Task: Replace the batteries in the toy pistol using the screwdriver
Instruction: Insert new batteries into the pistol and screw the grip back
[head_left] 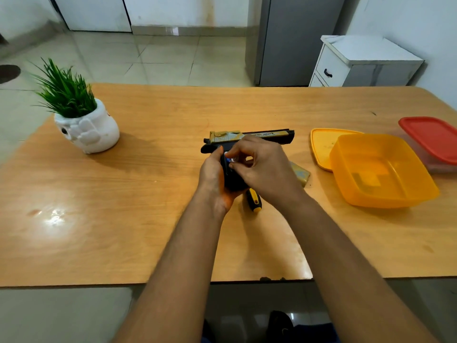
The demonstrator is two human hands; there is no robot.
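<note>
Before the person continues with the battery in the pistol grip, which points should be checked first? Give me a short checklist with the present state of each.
1. Toy pistol held steady: ok. The left hand grips the handle, and the barrel lies toward the far side of the table.
2. Right hand at the grip opening: ok. Its fingertips pinch a small blue and silver item there.
3. That item is a battery, correctly oriented: cannot tell, mostly hidden.
4. Screwdriver within reach: ok, it lies on the table under the right wrist.
5. Compartment cover and screw located: cannot tell.
6. Orange container open and near: ok.
</note>
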